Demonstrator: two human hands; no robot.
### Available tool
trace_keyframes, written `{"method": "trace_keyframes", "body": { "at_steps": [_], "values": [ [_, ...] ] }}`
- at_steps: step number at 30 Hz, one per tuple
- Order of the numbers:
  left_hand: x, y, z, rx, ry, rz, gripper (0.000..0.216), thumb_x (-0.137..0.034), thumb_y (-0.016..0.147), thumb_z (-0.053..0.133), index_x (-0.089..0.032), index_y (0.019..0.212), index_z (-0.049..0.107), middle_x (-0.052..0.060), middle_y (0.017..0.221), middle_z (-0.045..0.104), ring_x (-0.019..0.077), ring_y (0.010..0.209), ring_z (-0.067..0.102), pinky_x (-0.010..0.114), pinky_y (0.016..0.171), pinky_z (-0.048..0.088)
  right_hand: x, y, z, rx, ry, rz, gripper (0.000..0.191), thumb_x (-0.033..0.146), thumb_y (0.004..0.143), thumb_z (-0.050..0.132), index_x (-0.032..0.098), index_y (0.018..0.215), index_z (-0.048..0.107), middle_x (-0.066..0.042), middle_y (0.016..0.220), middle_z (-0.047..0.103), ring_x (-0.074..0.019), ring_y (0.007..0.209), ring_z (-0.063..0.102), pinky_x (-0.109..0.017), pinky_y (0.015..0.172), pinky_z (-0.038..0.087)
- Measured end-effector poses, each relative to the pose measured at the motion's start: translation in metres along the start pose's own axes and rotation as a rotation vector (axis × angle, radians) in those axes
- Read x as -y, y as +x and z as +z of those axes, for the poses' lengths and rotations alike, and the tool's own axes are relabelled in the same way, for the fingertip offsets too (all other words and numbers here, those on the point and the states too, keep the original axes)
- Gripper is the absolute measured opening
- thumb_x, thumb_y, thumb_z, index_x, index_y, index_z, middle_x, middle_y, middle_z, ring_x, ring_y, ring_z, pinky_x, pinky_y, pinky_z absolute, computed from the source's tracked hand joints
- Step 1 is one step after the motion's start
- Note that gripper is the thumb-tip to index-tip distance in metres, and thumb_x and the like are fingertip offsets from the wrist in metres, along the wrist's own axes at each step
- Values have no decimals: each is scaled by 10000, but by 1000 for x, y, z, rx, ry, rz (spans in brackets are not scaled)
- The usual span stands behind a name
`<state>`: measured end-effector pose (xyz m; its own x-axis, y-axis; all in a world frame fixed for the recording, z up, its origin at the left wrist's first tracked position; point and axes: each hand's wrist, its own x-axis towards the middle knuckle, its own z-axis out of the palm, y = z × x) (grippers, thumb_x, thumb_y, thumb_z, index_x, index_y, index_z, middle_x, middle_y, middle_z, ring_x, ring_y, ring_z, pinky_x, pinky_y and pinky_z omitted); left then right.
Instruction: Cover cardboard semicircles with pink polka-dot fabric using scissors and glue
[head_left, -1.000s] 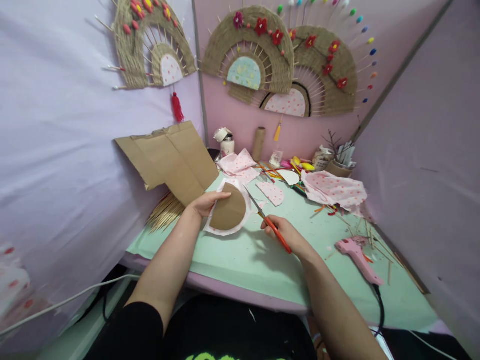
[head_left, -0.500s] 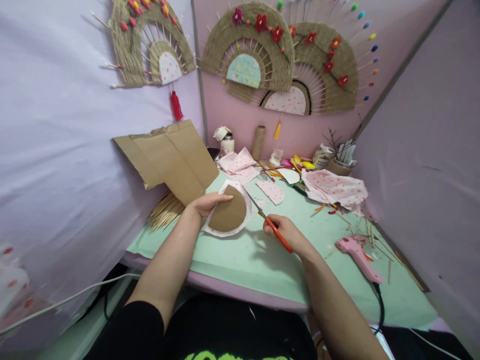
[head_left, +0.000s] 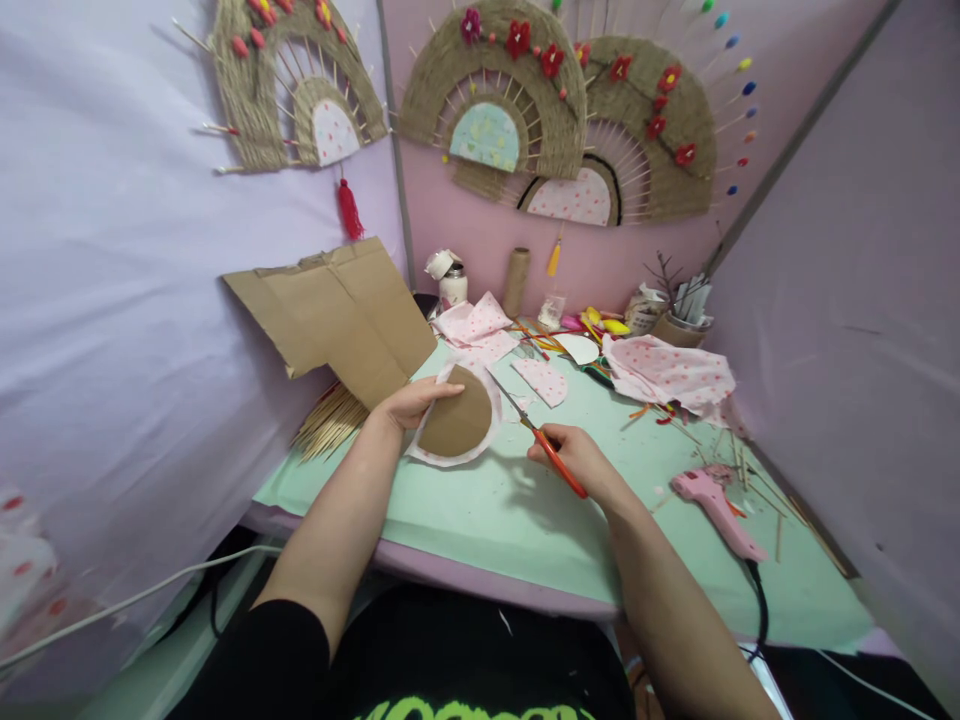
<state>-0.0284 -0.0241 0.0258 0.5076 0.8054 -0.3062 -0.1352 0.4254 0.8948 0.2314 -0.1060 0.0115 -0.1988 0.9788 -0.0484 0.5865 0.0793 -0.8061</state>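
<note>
My left hand (head_left: 420, 402) grips the straight left edge of a half-round cardboard piece (head_left: 459, 420), its thumb lying on top. A margin of pale fabric (head_left: 450, 461) shows around the cardboard's edge. My right hand (head_left: 571, 455) is closed round the orange handles of a pair of scissors (head_left: 551, 455). Their blades point up and left, close to the fabric's upper right rim; whether they touch it, I cannot tell. Just beyond the blades lies a half-round piece of pink spotted fabric (head_left: 541, 381).
A bent cardboard sheet (head_left: 345, 320) leans at the left over thin sticks (head_left: 330, 420). Spotted cloth (head_left: 667, 375) lies at the back right. A pink glue gun (head_left: 718, 510) with a black cord rests at the right. Woven fans (head_left: 495, 90) hang on the wall behind.
The scissors and my right hand have shifted very slightly to the right of the fabric edge. My left hand keeps its hold on the cardboard. The whole view has tilted a little.
</note>
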Motion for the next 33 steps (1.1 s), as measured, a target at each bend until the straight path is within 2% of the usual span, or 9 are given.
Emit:
{"method": "trace_keyframes", "body": {
  "at_steps": [6,12,17,24,33],
  "values": [
    [-1,-2,4,51,8,-10,371,-283,654,765,-129,970,649,105,910,721,222,793,677,340,769,510,4,-1,-2,85,27,-12,213,382,654,555,171,679,563,32,572,495,-111,536,409,-226,497,305],
    [-2,0,1,79,29,-64,367,-284,629,786,-122,934,661,98,877,723,203,754,676,325,768,516,12,-4,-4,107,28,-33,213,353,658,537,166,751,578,41,581,484,-110,537,398,-234,513,320],
    [-4,0,-3,135,74,-119,344,-283,643,780,-133,934,673,82,888,728,193,756,678,336,831,503,6,-2,0,108,-23,-18,204,343,666,548,169,766,584,42,594,496,-115,549,412,-236,511,318],
    [-3,-1,-2,167,92,-134,329,-280,653,777,-132,928,672,84,893,727,191,770,678,345,854,491,-2,1,3,109,-48,1,186,356,686,551,174,724,557,36,604,508,-120,569,427,-230,507,308],
    [-1,-1,-8,146,78,-136,370,-288,637,786,-130,946,656,87,895,723,194,774,674,356,852,485,-1,2,2,85,-24,5,232,400,657,581,180,633,512,44,555,456,-109,538,389,-227,495,288]
  ]
}}
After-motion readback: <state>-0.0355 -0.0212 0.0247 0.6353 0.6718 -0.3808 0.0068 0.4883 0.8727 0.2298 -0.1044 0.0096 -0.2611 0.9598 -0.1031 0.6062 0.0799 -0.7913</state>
